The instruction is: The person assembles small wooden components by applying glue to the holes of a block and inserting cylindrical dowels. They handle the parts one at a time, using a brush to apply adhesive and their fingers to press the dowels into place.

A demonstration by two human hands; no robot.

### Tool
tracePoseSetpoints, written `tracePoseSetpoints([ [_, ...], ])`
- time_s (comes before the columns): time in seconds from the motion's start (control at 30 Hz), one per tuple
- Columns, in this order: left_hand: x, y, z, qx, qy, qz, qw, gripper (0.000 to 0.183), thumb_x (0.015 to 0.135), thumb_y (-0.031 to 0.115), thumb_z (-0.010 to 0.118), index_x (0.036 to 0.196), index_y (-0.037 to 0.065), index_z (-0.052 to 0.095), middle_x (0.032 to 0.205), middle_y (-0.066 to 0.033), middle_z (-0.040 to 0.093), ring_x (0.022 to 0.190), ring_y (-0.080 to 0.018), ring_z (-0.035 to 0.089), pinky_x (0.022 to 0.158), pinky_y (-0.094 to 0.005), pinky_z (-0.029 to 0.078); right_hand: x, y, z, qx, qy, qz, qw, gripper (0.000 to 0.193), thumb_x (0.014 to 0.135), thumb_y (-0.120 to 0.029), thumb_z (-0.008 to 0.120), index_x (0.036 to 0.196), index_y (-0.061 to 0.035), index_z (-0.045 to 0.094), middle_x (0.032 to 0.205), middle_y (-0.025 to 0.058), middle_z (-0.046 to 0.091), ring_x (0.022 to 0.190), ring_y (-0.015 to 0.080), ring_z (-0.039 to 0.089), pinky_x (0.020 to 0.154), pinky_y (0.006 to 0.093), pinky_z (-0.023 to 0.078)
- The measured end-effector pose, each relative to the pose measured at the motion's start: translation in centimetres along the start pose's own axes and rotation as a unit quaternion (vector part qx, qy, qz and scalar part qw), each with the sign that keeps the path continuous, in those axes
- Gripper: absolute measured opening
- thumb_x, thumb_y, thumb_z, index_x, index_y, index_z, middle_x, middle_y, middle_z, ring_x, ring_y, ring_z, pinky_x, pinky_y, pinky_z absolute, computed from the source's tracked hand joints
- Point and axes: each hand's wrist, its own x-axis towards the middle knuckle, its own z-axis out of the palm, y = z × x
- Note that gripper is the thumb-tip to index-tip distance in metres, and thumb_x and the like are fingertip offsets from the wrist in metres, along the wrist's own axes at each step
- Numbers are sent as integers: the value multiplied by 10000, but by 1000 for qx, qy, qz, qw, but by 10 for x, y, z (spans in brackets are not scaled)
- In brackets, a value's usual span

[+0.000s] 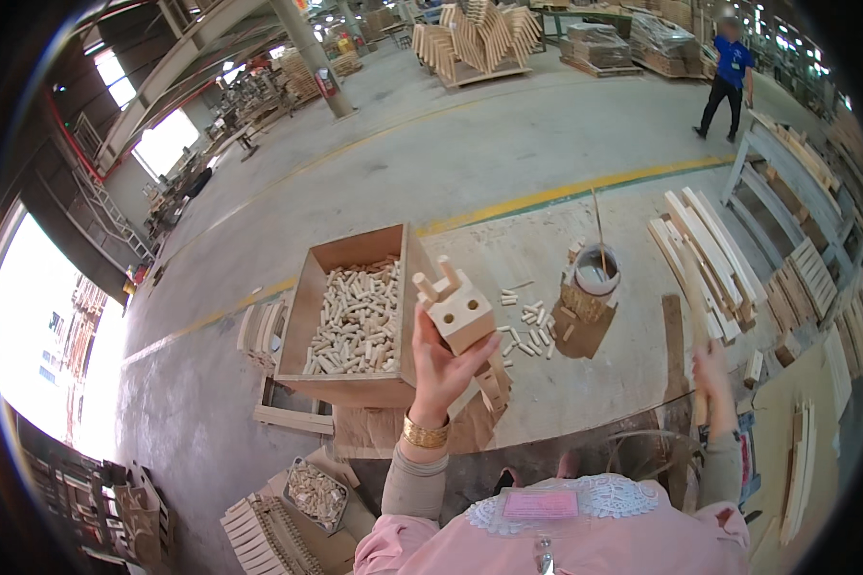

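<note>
head view — the left hand [438, 372] is raised over the desk [566, 414], forearm stretched forward, its grip closed round a pegged wooden block [462, 314] beside the dowel box [350, 388]. the right hand [711, 376], arm likewise outstretched, is at a long wooden strip [696, 305] — too blurred to tell whether its grip holds it.

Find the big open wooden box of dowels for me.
In the head view, the big wooden box sits left of centre, just left of the person's left hand and the wooden block it holds.
</note>
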Motion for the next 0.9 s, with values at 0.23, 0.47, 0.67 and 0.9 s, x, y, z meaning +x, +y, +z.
tracePoseSetpoints([
  [0.23,-3,10,-2,7,-18,15,1000,591,668,3,754,1127,10,380,1050,-84,517,956,-137,541,796,-275,477,-126,-315,-34,97,-131,-404,900,518,837,-199,522,1286,20,383,721,55,520,596,104,498,545,248,421],
  [0.47,-4,10,-8,18,-29,33,999,612,673,76,770,1147,18,388,1042,-74,543,916,-127,552,770,-273,476,-156,-399,-12,-273,-218,-570,744,551,796,-298,619,1215,2,422,828,179,594,732,315,587,664,391,450],
  [0.67,-7,10,-11,-2,-64,1,998,660,665,78,776,1184,13,373,1065,-83,531,934,-136,547,786,-282,473,-166,-427,1,-416,-314,-498,693,491,786,-310,623,1151,-30,452,784,205,589,719,374,582,648,411,447],
  [0.9,-3,5,-6,-59,-80,-7,995,642,675,12,744,1200,28,376,1092,-80,513,969,-155,540,812,-298,475,-139,-400,0,-303,-273,-616,674,436,789,-297,608,1106,-29,477,748,214,569,664,373,550,613,386,440],
])
